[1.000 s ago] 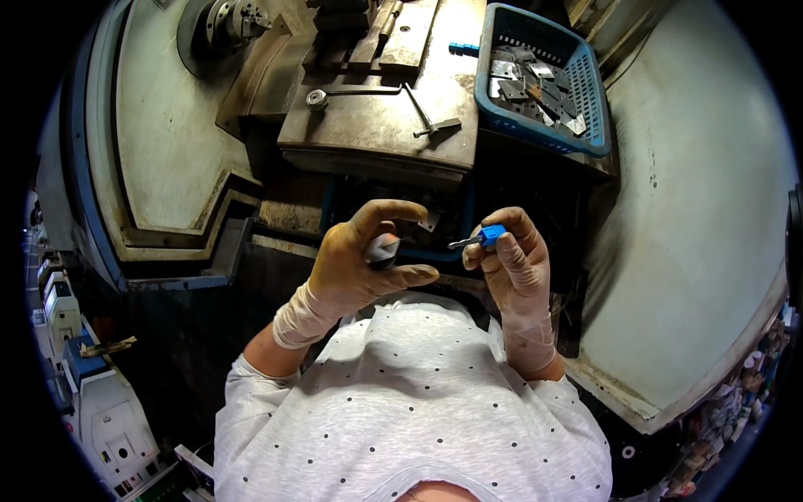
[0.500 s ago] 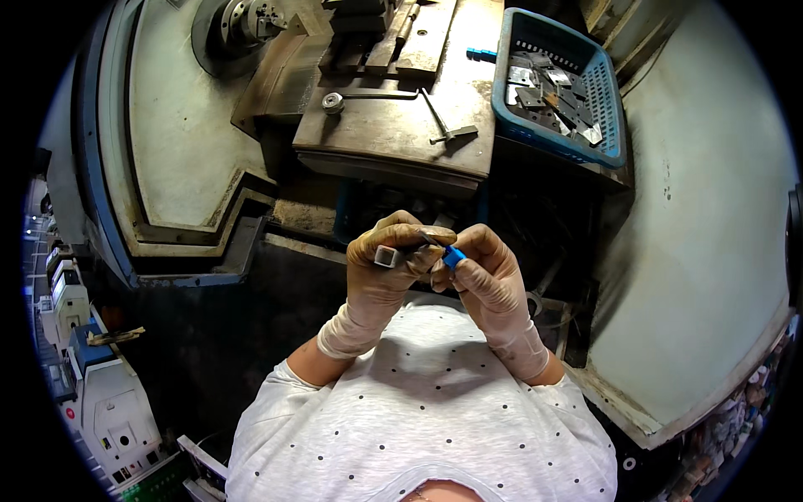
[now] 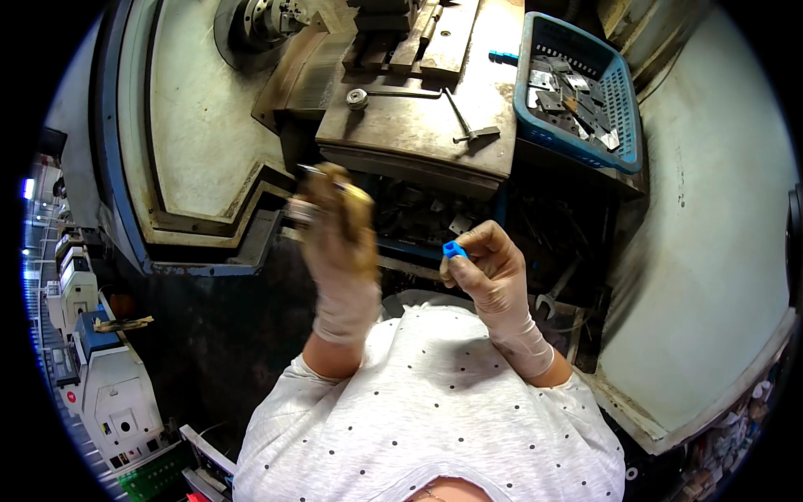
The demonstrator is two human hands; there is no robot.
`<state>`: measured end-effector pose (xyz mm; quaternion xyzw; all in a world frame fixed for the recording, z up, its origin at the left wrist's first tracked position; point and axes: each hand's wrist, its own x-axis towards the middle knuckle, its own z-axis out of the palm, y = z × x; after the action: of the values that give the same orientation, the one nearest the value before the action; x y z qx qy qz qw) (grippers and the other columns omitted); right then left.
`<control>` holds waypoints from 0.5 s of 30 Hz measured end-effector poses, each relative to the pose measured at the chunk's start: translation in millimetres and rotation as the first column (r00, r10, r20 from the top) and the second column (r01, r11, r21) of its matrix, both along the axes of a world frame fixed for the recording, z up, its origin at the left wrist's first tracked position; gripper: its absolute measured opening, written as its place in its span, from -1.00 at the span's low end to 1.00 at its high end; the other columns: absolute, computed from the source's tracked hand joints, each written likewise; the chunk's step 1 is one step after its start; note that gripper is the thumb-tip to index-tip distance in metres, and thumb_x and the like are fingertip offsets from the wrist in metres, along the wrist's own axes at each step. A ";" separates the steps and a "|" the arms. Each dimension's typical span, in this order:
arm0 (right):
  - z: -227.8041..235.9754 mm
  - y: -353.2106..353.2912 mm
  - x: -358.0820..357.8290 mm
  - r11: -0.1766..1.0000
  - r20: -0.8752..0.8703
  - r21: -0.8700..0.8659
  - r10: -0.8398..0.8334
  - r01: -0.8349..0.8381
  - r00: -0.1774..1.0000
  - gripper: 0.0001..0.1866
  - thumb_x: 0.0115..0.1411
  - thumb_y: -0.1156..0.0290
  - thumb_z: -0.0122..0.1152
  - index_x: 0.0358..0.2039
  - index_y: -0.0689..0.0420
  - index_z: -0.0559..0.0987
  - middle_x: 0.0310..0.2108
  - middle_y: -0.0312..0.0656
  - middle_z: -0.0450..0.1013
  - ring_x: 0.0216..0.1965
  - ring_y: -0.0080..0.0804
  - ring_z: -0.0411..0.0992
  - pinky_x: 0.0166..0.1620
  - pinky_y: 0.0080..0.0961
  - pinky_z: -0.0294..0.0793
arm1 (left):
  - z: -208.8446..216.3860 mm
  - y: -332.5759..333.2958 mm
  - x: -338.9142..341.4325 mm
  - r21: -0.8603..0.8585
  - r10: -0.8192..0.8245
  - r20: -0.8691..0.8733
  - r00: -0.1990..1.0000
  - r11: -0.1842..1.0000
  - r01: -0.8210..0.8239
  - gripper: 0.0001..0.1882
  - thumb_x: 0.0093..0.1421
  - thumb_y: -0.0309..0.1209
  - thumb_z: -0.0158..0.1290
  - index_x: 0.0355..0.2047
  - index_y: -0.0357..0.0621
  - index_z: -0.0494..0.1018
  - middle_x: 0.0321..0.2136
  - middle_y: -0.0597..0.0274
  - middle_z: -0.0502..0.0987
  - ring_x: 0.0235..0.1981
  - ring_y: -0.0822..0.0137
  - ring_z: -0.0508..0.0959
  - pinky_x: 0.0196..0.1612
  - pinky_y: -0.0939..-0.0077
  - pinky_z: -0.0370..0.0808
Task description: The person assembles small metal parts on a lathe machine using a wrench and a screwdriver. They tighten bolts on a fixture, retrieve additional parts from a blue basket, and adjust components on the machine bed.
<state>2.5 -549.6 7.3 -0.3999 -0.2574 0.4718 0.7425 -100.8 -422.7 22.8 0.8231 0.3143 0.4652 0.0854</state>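
Note:
My right hand point(image 3: 489, 263), in a soiled white glove, pinches a small blue plastic cap point(image 3: 453, 250) between thumb and fingers in front of my chest. An opening shows in the cap's upper end. My left hand point(image 3: 335, 226), also gloved and stained brown at the fingers, is raised to the left, smeared by motion. A blurred square metal bar point(image 3: 299, 209) juts from its left side, and a thin bright tip shows above the fingers. The hands are well apart. Below and behind them, a dark bin point(image 3: 406, 248) of metal pieces is partly hidden.
Ahead stands a machine table point(image 3: 401, 121) with a hex key point(image 3: 406, 92), a round metal part point(image 3: 356, 99) and a T-shaped tool point(image 3: 477, 134). A blue basket point(image 3: 577, 153) of metal plates is at right, a chuck point(image 3: 259, 25) far left. A wrench point(image 3: 556, 293) lies beside my right wrist.
My left hand has pulled away from the right, leftward and up, with the metal bar. The blue cap has stayed in my right hand. The view has shifted slightly.

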 end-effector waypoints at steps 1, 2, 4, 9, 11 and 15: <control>1.8 -1.6 -0.5 1.000 -0.044 0.029 0.010 -0.008 0.999 -0.84 0.00 0.48 0.11 -0.39 0.19 0.36 -0.50 -0.25 0.39 -0.46 -0.60 0.37 -0.35 -0.67 0.39 | -4.6 15.0 -9.4 -0.303 0.042 0.179 0.983 0.953 0.015 -0.54 0.06 -0.59 -0.13 0.01 -0.04 0.16 -0.24 0.16 0.37 -0.38 0.41 0.40 -0.39 0.63 0.45; 3.7 -3.1 -1.0 0.998 -0.088 0.058 0.020 -0.015 0.996 -0.84 0.00 0.48 0.10 -0.39 0.19 0.36 -0.49 -0.24 0.40 -0.45 -0.60 0.37 -0.35 -0.67 0.39 | -6.0 25.7 -13.8 -0.291 -0.020 0.278 0.960 0.951 0.104 -0.53 0.06 -0.60 -0.14 0.01 0.00 0.16 -0.23 0.17 0.36 -0.39 0.45 0.40 -0.42 0.69 0.43; 0.6 0.6 -3.3 0.987 -0.126 0.162 0.045 -0.024 0.991 -0.83 0.01 0.51 0.08 -0.34 0.20 0.37 -0.45 -0.21 0.41 -0.40 -0.56 0.38 -0.33 -0.65 0.41 | 2.5 31.5 -15.6 -0.215 -0.148 0.345 0.927 0.949 0.232 -0.59 0.07 -0.59 -0.13 -0.03 -0.03 0.21 -0.25 0.21 0.37 -0.43 0.55 0.38 -0.49 0.78 0.39; 6.9 3.2 -6.2 0.990 -0.096 0.119 0.083 -0.071 0.992 -0.80 0.00 0.49 0.09 -0.32 0.22 0.37 -0.42 -0.21 0.40 -0.36 -0.56 0.38 -0.28 -0.62 0.42 | 15.2 5.2 4.2 -0.418 0.071 0.901 0.428 0.404 0.813 -0.76 0.09 -0.38 -0.08 -0.31 -0.33 0.35 -0.65 0.37 0.31 -0.73 0.62 0.18 -0.63 0.81 0.12; 6.8 1.2 -4.5 0.993 -0.069 0.100 0.076 -0.069 0.995 -0.79 0.00 0.48 0.09 -0.32 0.22 0.37 -0.41 -0.21 0.40 -0.36 -0.56 0.38 -0.27 -0.63 0.42 | 12.6 5.7 5.7 -0.440 0.133 0.897 0.422 0.377 0.815 -0.85 0.06 -0.45 -0.04 -0.36 -0.25 0.37 -0.46 0.21 0.46 -0.58 0.61 0.40 -0.61 0.89 0.28; -3.5 -1.9 0.0 0.994 -0.082 0.090 0.064 -0.057 0.995 -0.78 0.00 0.46 0.10 -0.31 0.21 0.37 -0.42 -0.22 0.40 -0.36 -0.56 0.38 -0.25 -0.62 0.41 | 9.4 5.9 8.0 -0.520 0.117 0.848 0.517 0.376 0.767 -0.82 0.06 -0.41 -0.03 -0.37 -0.27 0.40 -0.57 0.27 0.44 -0.67 0.65 0.32 -0.69 0.89 0.15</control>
<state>2.5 -551.5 3.9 -0.3388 -0.2581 0.4988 0.7548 -92.8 -416.8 32.2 0.4086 0.2324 0.5065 0.7228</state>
